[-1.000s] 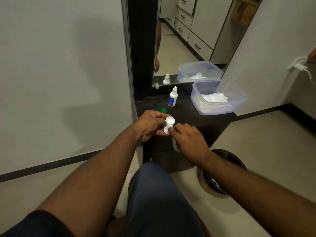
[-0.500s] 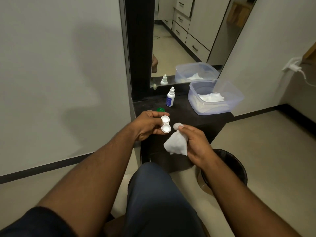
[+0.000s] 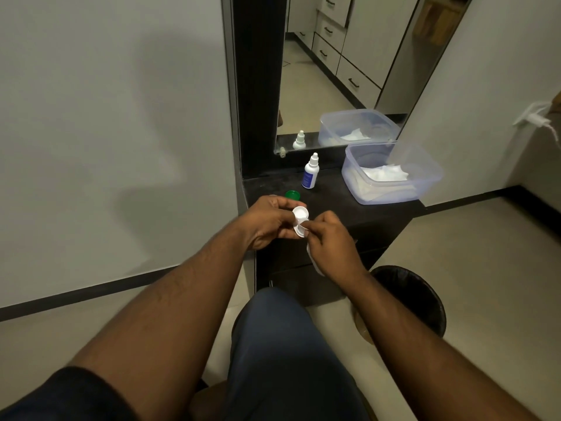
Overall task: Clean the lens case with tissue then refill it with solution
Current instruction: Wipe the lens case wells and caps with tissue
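Note:
My left hand (image 3: pixel 267 223) grips a white two-well lens case (image 3: pixel 300 214), both wells uncapped and facing up, above the near edge of the dark counter (image 3: pixel 349 208). My right hand (image 3: pixel 329 243) holds a white tissue (image 3: pixel 314 262) and presses its fingertips into the nearer well; most of the tissue hangs hidden under the palm. A small white solution bottle (image 3: pixel 310 172) with a blue label stands upright further back on the counter. A green cap (image 3: pixel 293 195) lies just behind my left hand.
A clear plastic tub (image 3: pixel 425 174) with white tissues sits at the counter's right. A mirror (image 3: pixel 334 71) stands behind the counter. A black waste bin (image 3: pixel 422 296) is on the floor, below right. My knee (image 3: pixel 282 329) is under the hands.
My right hand, which had pulled the tissue away from the case half a second ago, has come back and pushes it into the near well. The left hand keeps holding the case.

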Available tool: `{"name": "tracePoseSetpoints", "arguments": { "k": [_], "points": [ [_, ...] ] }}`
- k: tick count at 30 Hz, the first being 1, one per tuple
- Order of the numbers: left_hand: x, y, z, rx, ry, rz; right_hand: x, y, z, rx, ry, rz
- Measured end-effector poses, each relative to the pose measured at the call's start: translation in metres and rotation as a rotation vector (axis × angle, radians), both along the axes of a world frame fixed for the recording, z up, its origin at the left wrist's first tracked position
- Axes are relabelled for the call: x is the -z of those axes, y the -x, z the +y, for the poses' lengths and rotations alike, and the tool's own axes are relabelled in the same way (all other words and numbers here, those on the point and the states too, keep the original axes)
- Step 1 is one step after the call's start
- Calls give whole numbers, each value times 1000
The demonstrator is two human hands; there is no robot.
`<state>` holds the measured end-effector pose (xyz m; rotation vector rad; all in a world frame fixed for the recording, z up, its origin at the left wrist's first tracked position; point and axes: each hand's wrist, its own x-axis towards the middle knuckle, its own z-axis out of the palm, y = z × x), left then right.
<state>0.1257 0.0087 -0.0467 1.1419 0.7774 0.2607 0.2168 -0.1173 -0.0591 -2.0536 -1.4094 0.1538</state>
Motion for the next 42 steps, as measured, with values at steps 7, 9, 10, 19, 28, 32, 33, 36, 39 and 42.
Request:
{"name": "tracePoseSetpoints", "arguments": {
  "k": [7,9,10,19,28,32,33,36,39,42],
  "points": [
    [-2,0,-3,11,-25,0,-14,-12,0,-68,181,34],
    [-2,0,-5,-3,-21,-8,-14,-13,4,-45,179,-68],
    [-2,0,-5,-6,-25,-6,-12,-11,6,-8,160,-29],
    [-6,-1,-10,-5,-66,6,-16,-13,11,85,173,232],
    [-4,-2,-8,-8,-58,-6,-23,-25,-5,-239,135,-273],
    [-4,-1,-5,12,-54,6,-27,-26,-5,-426,106,-528],
    [-4,-1,-5,16,-58,10,-26,-28,-4,-476,113,-557],
    [-5,-1,-6,18,-58,13,-25,-46,-4,-538,105,-681],
    [-6,-1,-6,15,-58,23,-24,-56,-10,-356,-39,-541],
    [-4,-1,-3,18,-57,28,-17,-43,-12,-135,-164,-164]
  ]
}}
